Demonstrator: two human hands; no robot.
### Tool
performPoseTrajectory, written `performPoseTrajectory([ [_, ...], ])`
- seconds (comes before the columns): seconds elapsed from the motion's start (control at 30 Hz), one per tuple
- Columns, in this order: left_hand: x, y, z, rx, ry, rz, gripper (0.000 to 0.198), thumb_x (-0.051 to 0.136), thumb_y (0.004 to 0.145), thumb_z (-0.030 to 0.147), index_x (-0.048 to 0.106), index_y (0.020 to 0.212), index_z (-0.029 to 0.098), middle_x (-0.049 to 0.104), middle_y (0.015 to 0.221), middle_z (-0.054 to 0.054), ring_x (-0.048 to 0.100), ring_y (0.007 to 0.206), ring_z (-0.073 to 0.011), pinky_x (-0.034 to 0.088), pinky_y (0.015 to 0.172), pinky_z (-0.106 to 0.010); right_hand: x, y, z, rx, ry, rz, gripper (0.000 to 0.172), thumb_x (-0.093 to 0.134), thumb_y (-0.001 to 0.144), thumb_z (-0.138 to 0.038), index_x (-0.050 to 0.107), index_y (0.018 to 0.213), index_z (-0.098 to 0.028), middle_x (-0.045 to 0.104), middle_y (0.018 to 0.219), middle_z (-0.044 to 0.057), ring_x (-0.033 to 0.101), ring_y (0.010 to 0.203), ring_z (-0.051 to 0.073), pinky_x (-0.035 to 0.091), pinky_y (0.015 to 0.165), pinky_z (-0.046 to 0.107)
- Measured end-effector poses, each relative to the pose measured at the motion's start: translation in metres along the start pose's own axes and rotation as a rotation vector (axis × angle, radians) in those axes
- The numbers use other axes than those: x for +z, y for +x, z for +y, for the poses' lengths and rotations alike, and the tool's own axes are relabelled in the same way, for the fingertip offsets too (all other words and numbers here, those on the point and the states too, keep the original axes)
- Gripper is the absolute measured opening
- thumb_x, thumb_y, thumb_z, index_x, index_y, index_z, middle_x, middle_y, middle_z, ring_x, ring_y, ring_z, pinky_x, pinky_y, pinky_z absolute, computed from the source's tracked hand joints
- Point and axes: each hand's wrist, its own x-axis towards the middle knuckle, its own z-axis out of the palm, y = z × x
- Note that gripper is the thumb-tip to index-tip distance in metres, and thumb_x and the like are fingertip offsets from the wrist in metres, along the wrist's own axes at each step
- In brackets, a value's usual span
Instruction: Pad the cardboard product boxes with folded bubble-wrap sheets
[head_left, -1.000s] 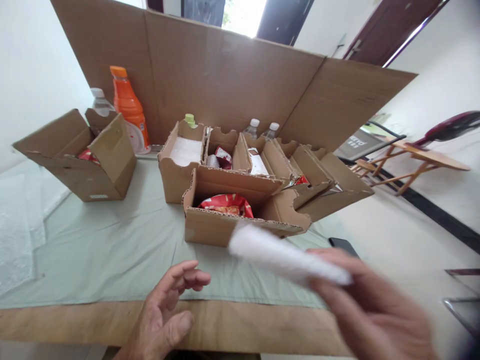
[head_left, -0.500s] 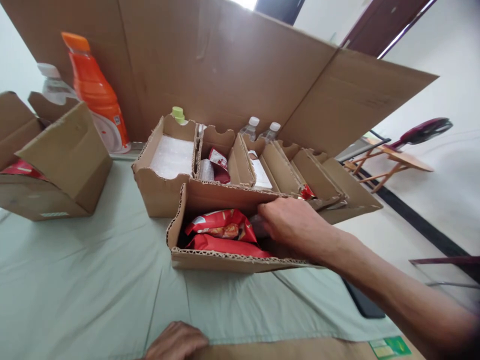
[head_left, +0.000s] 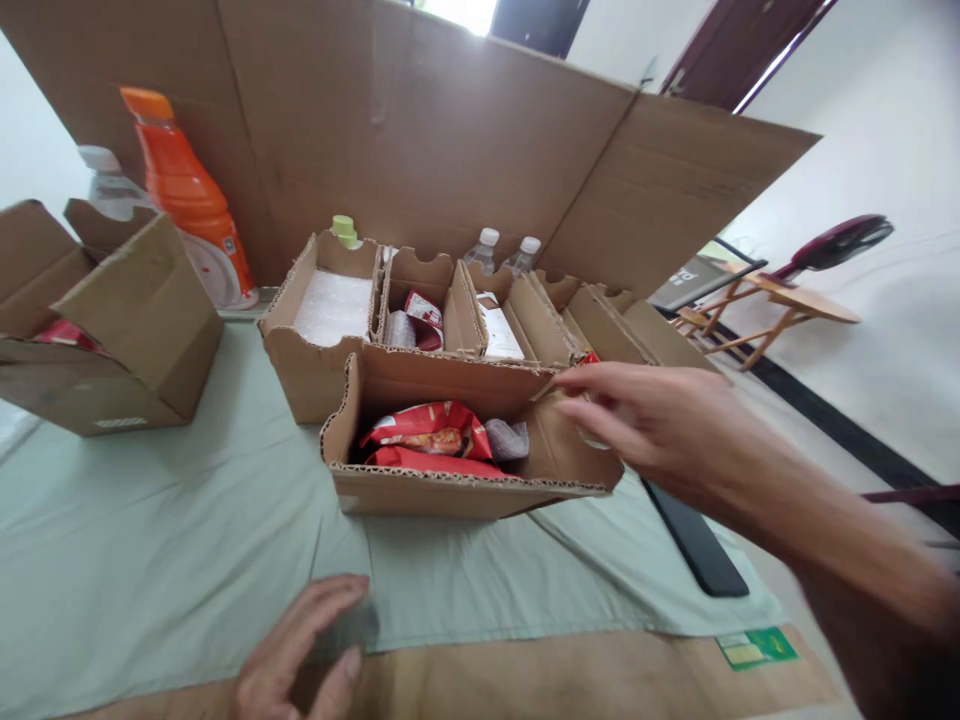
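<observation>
My right hand [head_left: 637,410] hovers at the right end of the front cardboard box [head_left: 450,498], thumb and forefinger apart, with nothing visible between them. Whether its fingertips touch the box's back edge, I cannot tell. Inside that box lie a red printed packet [head_left: 431,428], a second red packet [head_left: 435,460] in front of it, and a small bubble-wrapped item [head_left: 508,440]. Low in view, my left hand [head_left: 300,655] is held above the front of the table with fingers and thumb apart, holding nothing.
Behind stands a row of cardboard bins, one with a bubble-wrapped block [head_left: 334,307]. To the left are another cardboard box [head_left: 150,350] and an orange bottle [head_left: 191,200]. A tall cardboard panel [head_left: 450,140] backs the table. A black phone [head_left: 697,545] lies at right on the green cloth [head_left: 247,540].
My right hand has come up out of the front box toward its right end, uncovering the bubble-wrapped item. My left hand has lifted and opened its fingers. The view has shifted slightly.
</observation>
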Motion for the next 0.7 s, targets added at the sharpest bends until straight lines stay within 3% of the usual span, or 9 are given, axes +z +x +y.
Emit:
performPoseTrajectory([
  [0.03, -0.008, 0.005, -0.001, -0.022, 0.037, 0.001, 0.038, 0.063, 0.096, 0.023, 0.065, 0.132, 0.032, 0.073, 0.126, -0.009, 0.074, 0.109, -0.0266, 0.064, 0.091, -0.037, -0.007, -0.021, 0.01, 0.015, 0.057, 0.126, 0.031, 0.058, 0.099, -0.05, 0.078, 0.097, -0.027, 0.079, 0.086, 0.005, 0.07, 0.064, 0.021, 0.051, 0.065, 0.035],
  [0.1, -0.021, 0.019, -0.002, -0.083, 0.081, 0.01, 0.05, 0.064, 0.096, 0.029, 0.055, 0.146, 0.031, 0.067, 0.136, -0.012, 0.073, 0.108, -0.027, 0.065, 0.089, -0.039, -0.005, -0.064, 0.026, 0.139, 0.159, 0.306, 0.054, 0.05, 0.095, -0.075, 0.077, 0.089, -0.028, 0.074, 0.071, 0.004, 0.059, 0.046, 0.016, 0.047, 0.053, 0.033],
  [0.2, -0.022, 0.046, -0.001, -0.153, 0.017, 0.09, 0.066, 0.061, 0.098, 0.033, 0.036, 0.159, 0.032, 0.053, 0.154, -0.016, 0.064, 0.128, -0.0306, 0.061, 0.099, -0.047, 0.041, -0.104, 0.028, 0.248, 0.397, 0.198, 0.059, 0.056, 0.088, -0.08, 0.075, 0.099, -0.025, 0.077, 0.079, 0.006, 0.067, 0.057, 0.021, 0.05, 0.05, 0.033],
  [0.3, -0.004, 0.077, 0.005, -0.142, -0.075, 0.081, 0.074, 0.064, 0.094, 0.034, 0.032, 0.161, 0.03, 0.044, 0.161, -0.015, 0.049, 0.145, -0.0337, 0.052, 0.11, -0.054, 0.1, -0.102, 0.002, 0.262, 0.586, 0.156, 0.052, 0.065, 0.086, -0.064, 0.066, 0.114, -0.02, 0.077, 0.1, 0.011, 0.072, 0.072, 0.025, 0.056, 0.06, 0.036],
  [0.37, 0.01, 0.094, 0.011, -0.137, -0.132, 0.032, 0.075, 0.065, 0.092, 0.033, 0.032, 0.159, 0.027, 0.05, 0.155, -0.015, 0.053, 0.14, -0.0316, 0.051, 0.112, -0.054, 0.124, -0.09, -0.018, 0.283, 0.688, 0.184, 0.041, 0.062, 0.086, -0.055, 0.064, 0.104, -0.018, 0.076, 0.094, 0.011, 0.071, 0.075, 0.025, 0.056, 0.061, 0.035],
  [0.43, 0.023, 0.098, 0.017, -0.132, -0.169, 0.036, 0.074, 0.064, 0.091, 0.032, 0.033, 0.157, 0.023, 0.056, 0.149, -0.015, 0.057, 0.136, -0.0304, 0.048, 0.114, -0.056, 0.133, -0.086, -0.03, 0.311, 0.741, 0.225, 0.033, 0.057, 0.087, -0.052, 0.061, 0.091, -0.019, 0.073, 0.082, 0.01, 0.07, 0.071, 0.025, 0.055, 0.057, 0.034],
  [0.5, 0.031, 0.083, 0.022, -0.12, -0.168, 0.068, 0.073, 0.064, 0.09, 0.031, 0.035, 0.156, 0.021, 0.056, 0.148, -0.016, 0.055, 0.138, -0.0327, 0.044, 0.116, -0.06, 0.131, -0.103, -0.034, 0.329, 0.736, 0.258, 0.031, 0.054, 0.089, -0.051, 0.059, 0.083, -0.021, 0.072, 0.075, 0.009, 0.068, 0.066, 0.025, 0.053, 0.054, 0.034],
  [0.57, 0.032, 0.049, 0.022, -0.113, -0.145, 0.077, 0.07, 0.065, 0.09, 0.03, 0.039, 0.154, 0.022, 0.054, 0.15, -0.017, 0.051, 0.142, -0.0361, 0.043, 0.117, -0.062, 0.128, -0.136, -0.035, 0.337, 0.674, 0.297, 0.031, 0.055, 0.092, -0.051, 0.061, 0.081, -0.023, 0.072, 0.074, 0.009, 0.067, 0.061, 0.025, 0.051, 0.051, 0.034],
  [0.7, 0.004, -0.023, 0.018, -0.225, -0.077, 0.124, 0.067, 0.067, 0.092, 0.033, 0.041, 0.153, 0.025, 0.052, 0.154, -0.017, 0.047, 0.145, -0.0382, 0.048, 0.115, -0.057, 0.126, -0.187, -0.056, 0.214, 0.481, 0.347, 0.03, 0.06, 0.097, -0.045, 0.062, 0.073, -0.026, 0.066, 0.06, 0.004, 0.063, 0.052, 0.024, 0.046, 0.044, 0.032],
])
